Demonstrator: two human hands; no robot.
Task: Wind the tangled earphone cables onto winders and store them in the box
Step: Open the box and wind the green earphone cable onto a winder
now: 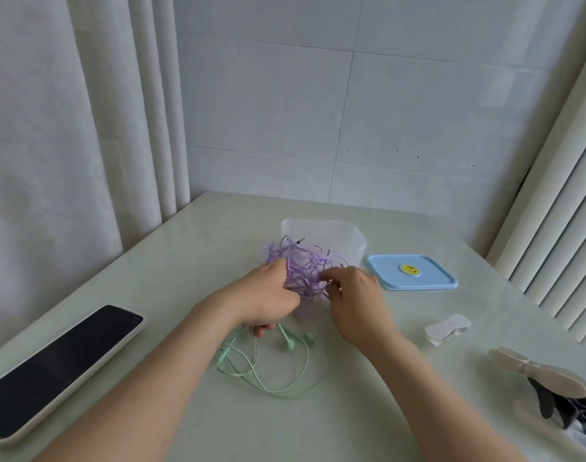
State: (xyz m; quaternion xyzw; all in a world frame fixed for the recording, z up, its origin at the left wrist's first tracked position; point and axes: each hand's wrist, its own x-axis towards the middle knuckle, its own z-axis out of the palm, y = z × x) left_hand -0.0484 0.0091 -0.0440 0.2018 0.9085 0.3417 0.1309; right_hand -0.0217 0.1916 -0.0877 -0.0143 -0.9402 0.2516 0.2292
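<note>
Item: purple cable tangle (305,271), held over the middle of the table (318,428), just before the box (335,235). My left hand (268,295) grips the bundle; my right hand (355,295) pinches one strand. Likely light, limp, snag-prone; best taken by a loose end.

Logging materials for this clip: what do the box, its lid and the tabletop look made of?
Box: translucent frosted plastic, likely; walls dimly see-through. Lid: opaque pale-blue plastic, smooth, moulded raised rim. Tabletop: glossy pale stone or glass, judging by sheen; cannot tell which.
</note>
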